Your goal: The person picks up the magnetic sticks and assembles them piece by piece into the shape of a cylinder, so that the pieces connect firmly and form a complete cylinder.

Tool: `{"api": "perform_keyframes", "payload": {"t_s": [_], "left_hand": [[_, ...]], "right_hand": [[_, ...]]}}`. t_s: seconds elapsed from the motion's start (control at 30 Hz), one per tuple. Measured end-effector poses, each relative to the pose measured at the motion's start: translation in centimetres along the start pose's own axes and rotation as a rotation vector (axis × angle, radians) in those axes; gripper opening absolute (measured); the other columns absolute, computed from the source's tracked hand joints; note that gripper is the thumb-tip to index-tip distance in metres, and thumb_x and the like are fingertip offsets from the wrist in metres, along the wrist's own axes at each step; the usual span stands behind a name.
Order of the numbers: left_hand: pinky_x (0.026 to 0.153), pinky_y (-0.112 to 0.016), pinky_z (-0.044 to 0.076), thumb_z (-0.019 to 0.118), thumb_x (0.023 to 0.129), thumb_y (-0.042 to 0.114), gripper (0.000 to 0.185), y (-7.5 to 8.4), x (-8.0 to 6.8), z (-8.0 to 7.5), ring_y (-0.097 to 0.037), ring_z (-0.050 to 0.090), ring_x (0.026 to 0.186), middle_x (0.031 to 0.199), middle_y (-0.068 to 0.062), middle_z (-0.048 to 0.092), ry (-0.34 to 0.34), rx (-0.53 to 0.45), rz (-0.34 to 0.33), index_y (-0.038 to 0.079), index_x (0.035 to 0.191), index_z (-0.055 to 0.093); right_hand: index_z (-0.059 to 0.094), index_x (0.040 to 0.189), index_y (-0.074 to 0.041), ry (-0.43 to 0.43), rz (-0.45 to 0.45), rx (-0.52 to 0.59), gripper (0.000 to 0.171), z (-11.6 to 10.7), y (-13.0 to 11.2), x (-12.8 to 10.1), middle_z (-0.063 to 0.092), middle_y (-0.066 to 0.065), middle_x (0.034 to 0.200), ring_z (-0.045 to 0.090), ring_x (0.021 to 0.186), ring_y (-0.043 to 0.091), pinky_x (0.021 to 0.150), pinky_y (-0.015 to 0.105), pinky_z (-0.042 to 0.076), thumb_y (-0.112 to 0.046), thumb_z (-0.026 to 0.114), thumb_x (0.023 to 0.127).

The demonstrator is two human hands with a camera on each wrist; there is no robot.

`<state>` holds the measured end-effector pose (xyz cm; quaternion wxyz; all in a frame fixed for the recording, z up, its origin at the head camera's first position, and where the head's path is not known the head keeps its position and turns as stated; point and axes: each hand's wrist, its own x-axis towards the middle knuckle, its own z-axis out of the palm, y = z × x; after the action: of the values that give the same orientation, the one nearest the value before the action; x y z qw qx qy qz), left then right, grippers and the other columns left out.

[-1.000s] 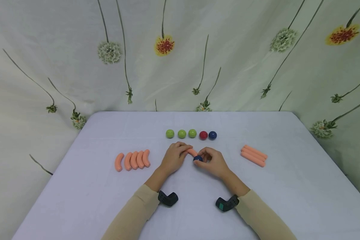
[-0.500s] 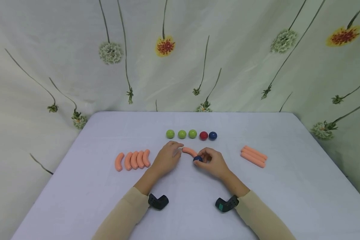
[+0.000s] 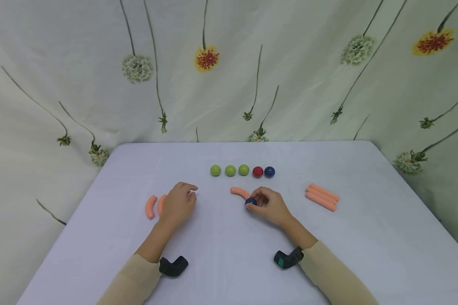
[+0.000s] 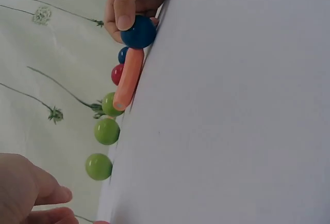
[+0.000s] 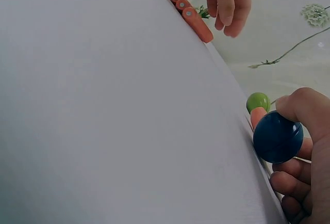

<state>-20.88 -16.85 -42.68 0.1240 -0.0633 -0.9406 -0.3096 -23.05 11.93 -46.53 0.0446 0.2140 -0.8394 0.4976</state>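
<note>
Left hand (image 3: 177,203) has let go of the curved orange sausage-shaped piece (image 3: 240,192), moved over to the row of curved orange pieces (image 3: 150,206), fingers loose, holding nothing. Right hand (image 3: 269,205) still pinches dark blue ball (image 3: 250,202) against that piece's end on the white worktop (image 3: 229,254). Joint prob. seated; next piece being fetched.

Light is bright, even and soft, with only faint shadows under the hands on the pale worktop (image 3: 229,262). No glare shows. The head view is sharp, its edges bowed toward 3 and 9 o'clock. In the left wrist view the near hand (image 4: 23,193) at 7 o'clock is blurred.
</note>
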Motion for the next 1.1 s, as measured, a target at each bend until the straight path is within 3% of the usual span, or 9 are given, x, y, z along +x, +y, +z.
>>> {"api": "perform_keyframes", "payload": {"t_s": [0.13,0.23,0.43,0.63,0.8,1.1], "left_hand": [[0.075,-0.042,0.051,0.055,0.090,0.002,0.022,-0.4,-0.6,-0.4,-0.030,0.059,0.088,0.101,-0.018,0.063,0.088,0.024,-0.022,-0.004,0.106,0.070],[0.072,-0.042,0.049,0.059,0.091,0.005,0.021,-0.6,-0.8,-0.7,-0.029,0.058,0.084,0.093,-0.016,0.061,0.116,0.047,-0.064,-0.005,0.107,0.068],[0.070,-0.041,0.047,0.060,0.093,0.010,0.024,-0.8,-0.8,-1.1,-0.027,0.055,0.083,0.089,-0.013,0.057,0.046,0.082,-0.149,-0.005,0.110,0.066],[0.071,-0.038,0.046,0.058,0.090,0.002,0.019,-0.8,-0.8,-0.9,-0.027,0.055,0.083,0.088,-0.014,0.058,0.008,0.070,-0.124,-0.006,0.104,0.067],[0.070,-0.038,0.048,0.062,0.090,0.006,0.020,-0.6,-0.8,-0.6,-0.026,0.056,0.079,0.087,-0.013,0.061,-0.002,0.108,-0.113,-0.005,0.105,0.068],[0.068,-0.036,0.050,0.063,0.090,0.011,0.024,0.6,-0.9,-0.4,-0.021,0.058,0.075,0.089,-0.012,0.063,-0.073,0.076,-0.112,-0.004,0.108,0.068]], "right_hand": [[0.067,0.094,-0.008,-0.001,-0.009,0.004,0.021,0.0,0.0,0.0,0.058,-0.002,0.079,0.053,0.072,0.016,0.064,0.026,0.044,-0.016,0.081,0.080],[0.067,0.094,-0.008,-0.003,-0.011,0.005,0.022,0.1,0.0,0.0,0.058,-0.002,0.079,0.053,0.072,0.016,0.064,0.026,0.045,-0.016,0.081,0.079],[0.067,0.094,-0.009,-0.005,-0.008,-0.001,0.022,0.1,0.1,0.0,0.058,-0.002,0.079,0.053,0.072,0.015,0.064,0.026,0.045,-0.016,0.082,0.079],[0.067,0.095,-0.009,-0.007,-0.012,-0.002,0.022,0.2,-0.1,0.0,0.058,-0.002,0.079,0.053,0.072,0.015,0.064,0.026,0.045,-0.016,0.081,0.079],[0.067,0.095,-0.008,-0.007,-0.001,-0.007,0.022,0.1,-0.1,-0.1,0.058,-0.003,0.079,0.053,0.072,0.015,0.065,0.026,0.044,-0.015,0.081,0.079],[0.067,0.095,-0.008,-0.007,0.012,-0.001,0.022,0.0,-0.5,-0.1,0.057,-0.002,0.079,0.052,0.072,0.016,0.065,0.026,0.044,-0.015,0.081,0.079]]}}
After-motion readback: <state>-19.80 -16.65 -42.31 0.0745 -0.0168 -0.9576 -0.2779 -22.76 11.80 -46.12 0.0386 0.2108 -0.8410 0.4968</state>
